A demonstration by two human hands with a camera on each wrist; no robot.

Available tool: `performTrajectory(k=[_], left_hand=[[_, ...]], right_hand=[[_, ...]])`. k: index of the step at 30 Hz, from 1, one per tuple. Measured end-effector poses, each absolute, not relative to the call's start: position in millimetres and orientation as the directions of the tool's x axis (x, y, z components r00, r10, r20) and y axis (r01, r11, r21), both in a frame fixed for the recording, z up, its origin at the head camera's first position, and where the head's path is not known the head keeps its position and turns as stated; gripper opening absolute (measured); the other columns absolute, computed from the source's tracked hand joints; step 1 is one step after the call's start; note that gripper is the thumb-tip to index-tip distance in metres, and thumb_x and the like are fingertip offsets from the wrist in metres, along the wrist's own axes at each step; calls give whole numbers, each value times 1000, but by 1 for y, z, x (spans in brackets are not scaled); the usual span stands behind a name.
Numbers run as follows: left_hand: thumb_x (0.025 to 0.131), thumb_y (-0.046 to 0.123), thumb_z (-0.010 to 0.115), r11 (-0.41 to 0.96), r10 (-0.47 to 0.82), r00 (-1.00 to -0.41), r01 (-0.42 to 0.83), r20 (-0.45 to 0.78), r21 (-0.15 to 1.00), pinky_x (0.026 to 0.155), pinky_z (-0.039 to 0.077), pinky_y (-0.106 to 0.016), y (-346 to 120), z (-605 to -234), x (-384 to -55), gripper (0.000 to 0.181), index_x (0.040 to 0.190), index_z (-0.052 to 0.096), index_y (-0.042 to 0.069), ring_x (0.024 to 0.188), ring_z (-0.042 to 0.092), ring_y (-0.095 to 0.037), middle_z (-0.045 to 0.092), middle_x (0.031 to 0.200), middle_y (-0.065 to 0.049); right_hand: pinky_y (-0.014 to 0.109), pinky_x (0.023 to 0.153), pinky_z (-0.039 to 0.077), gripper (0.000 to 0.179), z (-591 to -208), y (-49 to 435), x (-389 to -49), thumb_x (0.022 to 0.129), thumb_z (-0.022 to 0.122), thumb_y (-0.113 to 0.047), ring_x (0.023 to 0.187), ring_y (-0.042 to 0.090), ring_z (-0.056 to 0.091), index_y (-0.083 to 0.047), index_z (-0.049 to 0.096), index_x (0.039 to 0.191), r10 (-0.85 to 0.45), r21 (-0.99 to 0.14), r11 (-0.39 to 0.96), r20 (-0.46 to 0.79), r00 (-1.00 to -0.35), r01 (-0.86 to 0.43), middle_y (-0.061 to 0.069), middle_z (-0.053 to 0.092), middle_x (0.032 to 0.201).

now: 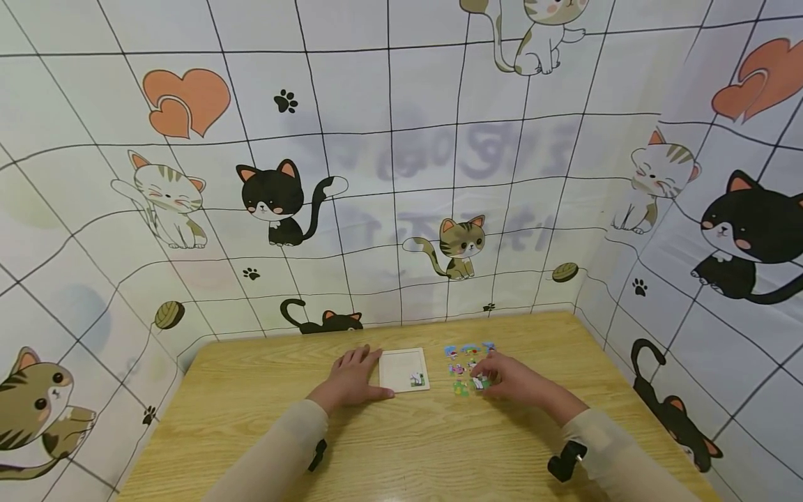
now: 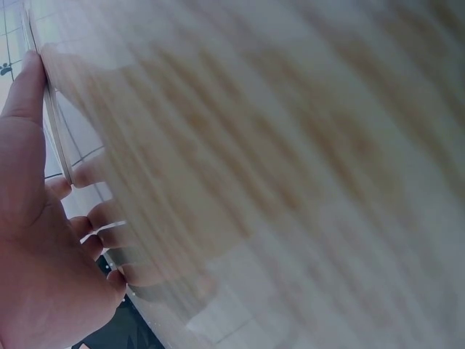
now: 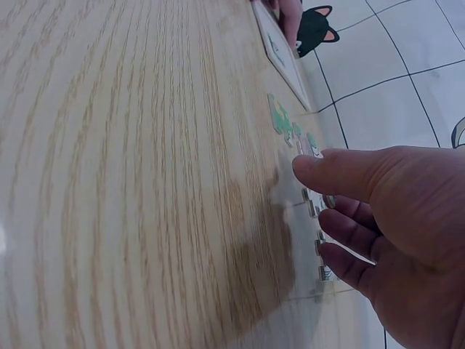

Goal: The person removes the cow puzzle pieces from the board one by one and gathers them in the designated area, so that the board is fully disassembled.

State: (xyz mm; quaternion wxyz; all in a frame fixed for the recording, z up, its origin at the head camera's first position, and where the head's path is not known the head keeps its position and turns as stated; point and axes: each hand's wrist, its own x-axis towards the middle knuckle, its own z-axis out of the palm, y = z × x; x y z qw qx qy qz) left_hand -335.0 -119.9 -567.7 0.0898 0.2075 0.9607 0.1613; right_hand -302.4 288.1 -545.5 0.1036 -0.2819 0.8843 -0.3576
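Observation:
My left hand rests on the wooden table at the left side of a pale square puzzle frame. Its fingers are spread, the index fingertip by the far left corner and the thumb along the near edge. In the frame's near right corner lies a white-and-green puzzle piece. To the right, my right hand pinches another white-and-green puzzle piece between thumb and index finger, low over the table. In the right wrist view, the thumb partly covers the pieces; the other fingers curl beneath it.
Several colourful puzzle pieces lie in loose rows beyond and beside my right hand. A green piece lies just left of its fingertips. The wooden table ends at a cat-patterned cloth at the back and sides.

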Motion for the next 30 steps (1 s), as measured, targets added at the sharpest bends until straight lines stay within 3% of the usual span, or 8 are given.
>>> performTrajectory(k=[21,30], left_hand=[[91,79,75,866,427,-898,370,-110,337,127,25,-71,-122,-572,-337,110,176,35,22,162,29,-48,30,178,-19],[91,77,76,867,423,-899,366,-112,338,127,25,-70,-121,-568,-334,109,175,36,20,161,30,-48,30,178,-20]], right_hand=[[32,89,55,28,-549,289,-306,98,83,0,104,23,60,-6,76,125,-590,-703,600,-67,-804,-382,8,58,109],[32,84,53,27,-548,289,-304,97,83,0,98,25,59,-4,75,123,-599,-713,579,-44,-799,-395,10,58,107]])
